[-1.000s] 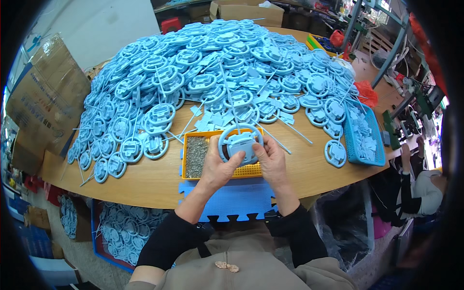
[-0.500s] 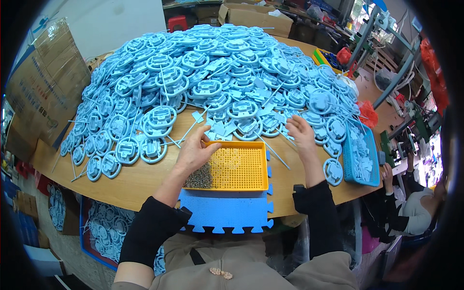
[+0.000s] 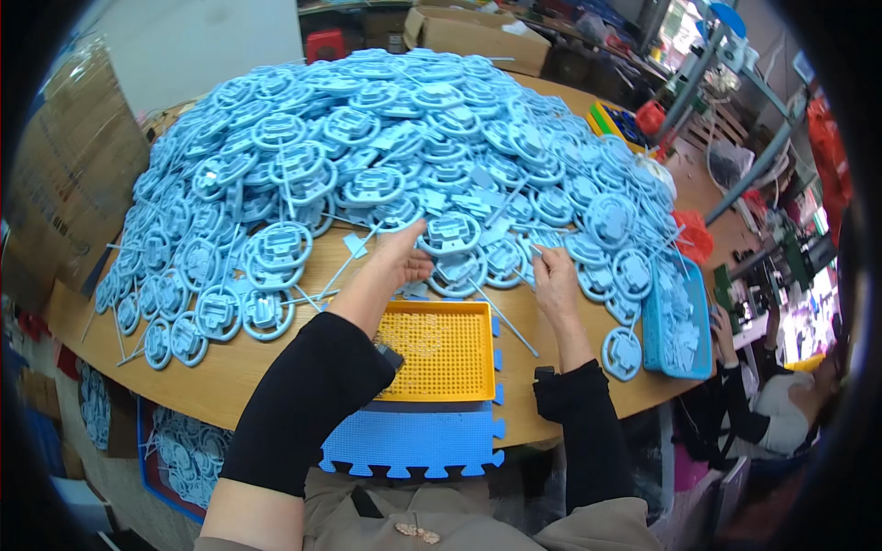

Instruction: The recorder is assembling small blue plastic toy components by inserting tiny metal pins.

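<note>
My left hand point(image 3: 404, 258) reaches past the far edge of a yellow perforated tray point(image 3: 459, 395) toward the pile, fingers apart. Its fingertips are beside a light-blue round plastic part point(image 3: 450, 234), a ring with a raised block inside; whether they touch it I cannot tell. My right hand point(image 3: 555, 280) is at the pile's front edge, right of the tray. Its thumb and fingers are pinched together by a thin pale rod; what is between them is unclear. My left forearm covers the tray's left side.
A big heap of blue ring parts point(image 3: 367, 138) with thin rods covers the table point(image 3: 588, 404). Below the tray lies a blue foam mat point(image 3: 404, 441). A blue basket point(image 3: 680, 367) of small flat pieces stands right. Another person point(image 3: 790, 404) sits at far right.
My left hand has moved from the tray's left edge forward and right to the pile. My right hand's fingers have closed into a pinch. The whole view has shifted slightly.
</note>
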A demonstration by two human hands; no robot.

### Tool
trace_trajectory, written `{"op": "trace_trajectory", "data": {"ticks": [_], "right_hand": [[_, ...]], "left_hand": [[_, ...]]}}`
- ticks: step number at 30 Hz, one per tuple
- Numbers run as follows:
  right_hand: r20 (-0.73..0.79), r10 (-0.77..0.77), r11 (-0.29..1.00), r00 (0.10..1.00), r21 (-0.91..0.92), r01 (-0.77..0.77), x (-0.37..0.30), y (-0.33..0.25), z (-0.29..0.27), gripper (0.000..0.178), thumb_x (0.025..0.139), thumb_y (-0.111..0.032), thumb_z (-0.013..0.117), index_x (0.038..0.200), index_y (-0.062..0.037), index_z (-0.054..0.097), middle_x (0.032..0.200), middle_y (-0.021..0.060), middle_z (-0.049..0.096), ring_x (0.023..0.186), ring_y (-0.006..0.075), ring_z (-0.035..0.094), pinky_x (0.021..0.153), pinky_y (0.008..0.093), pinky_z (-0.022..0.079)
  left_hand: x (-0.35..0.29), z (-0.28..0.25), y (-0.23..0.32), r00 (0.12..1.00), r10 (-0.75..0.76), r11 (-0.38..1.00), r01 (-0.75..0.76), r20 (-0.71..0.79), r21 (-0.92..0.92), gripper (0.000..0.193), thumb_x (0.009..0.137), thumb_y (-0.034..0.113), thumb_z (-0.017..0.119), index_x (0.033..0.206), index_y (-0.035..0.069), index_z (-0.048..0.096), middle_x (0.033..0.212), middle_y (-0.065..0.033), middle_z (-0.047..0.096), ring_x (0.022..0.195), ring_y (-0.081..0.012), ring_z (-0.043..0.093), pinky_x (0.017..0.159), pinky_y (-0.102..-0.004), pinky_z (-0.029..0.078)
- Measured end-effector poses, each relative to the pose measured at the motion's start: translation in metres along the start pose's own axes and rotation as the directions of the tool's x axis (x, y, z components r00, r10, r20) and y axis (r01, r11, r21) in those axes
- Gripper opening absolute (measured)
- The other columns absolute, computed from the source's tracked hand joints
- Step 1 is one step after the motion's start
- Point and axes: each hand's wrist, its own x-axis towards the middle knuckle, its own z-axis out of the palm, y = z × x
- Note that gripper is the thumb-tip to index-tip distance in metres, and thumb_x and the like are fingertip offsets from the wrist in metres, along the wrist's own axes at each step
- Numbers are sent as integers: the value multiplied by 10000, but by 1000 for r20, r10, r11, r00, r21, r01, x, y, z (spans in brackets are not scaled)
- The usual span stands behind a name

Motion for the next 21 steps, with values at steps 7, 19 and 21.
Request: {"op": "trace_trajectory", "data": {"ticks": [7,19,21], "right_hand": [[388,345,390,855,769,-506,-36,-40,-28,238,882,-60,590,1104,-25,511,858,56,626,745,133,614,590,244,532],[469,354,274,809,775,-569,-79,-86,-18,116,876,-114,623,937,-45,554,789,41,635,669,115,624,536,201,474],[448,376,299,811,770,-564,-85,-90,-17,112,877,-113,622,931,-44,551,775,40,633,653,113,621,534,201,476]], "left_hand": [[8,34,4,992,23,976,-49,-124,-214,288,850,226,639,951,-34,568,791,-122,597,645,-235,616,524,-367,552],[-95,43,-72,833,527,841,-483,168,-243,351,769,40,630,1057,2,433,929,-86,547,840,-144,573,734,-280,490],[-105,42,-75,785,590,802,-545,189,-245,453,776,29,622,1167,-4,396,1001,-91,554,951,-143,560,831,-286,475]]}}
